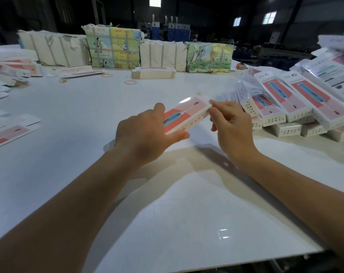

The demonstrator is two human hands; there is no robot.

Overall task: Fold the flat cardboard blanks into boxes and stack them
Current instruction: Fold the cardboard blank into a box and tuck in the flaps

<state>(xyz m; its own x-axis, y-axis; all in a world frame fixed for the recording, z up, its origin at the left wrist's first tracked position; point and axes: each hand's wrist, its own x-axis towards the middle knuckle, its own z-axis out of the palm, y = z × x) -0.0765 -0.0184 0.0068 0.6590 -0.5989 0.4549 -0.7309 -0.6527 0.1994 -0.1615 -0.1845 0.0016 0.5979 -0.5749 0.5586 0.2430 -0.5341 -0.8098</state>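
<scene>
Dim warehouse space lies behind a broad white counter [68,154]; small bright windows [269,17] show high on the far wall. Along the counter's far edge stand taped paper-wrapped bundles [112,48], some white, some printed in green and yellow; just in front of them lies a short stack of flat blanks [153,72], and a few rubber bands [130,82] lie loose on the surface nearby. More flat blanks [7,133] lie at the left edge.

Over the middle of the counter, both hands hold one box [184,115], pink and orange with a blue printed item, raised off the surface and tilted, its far end higher; the left hand [145,134] grips its near end, thumb along the lower side edge and fingers curled over the top; the right hand [230,123] pinches the far end between thumb and fingertips, the other fingers loosely curled. Whether the end flap is tucked in cannot be told, as the picture is blurred there.

To the right, near the right hand, a pile of folded boxes [297,107] rests on the counter, lying several layers deep and leaning at angles.
</scene>
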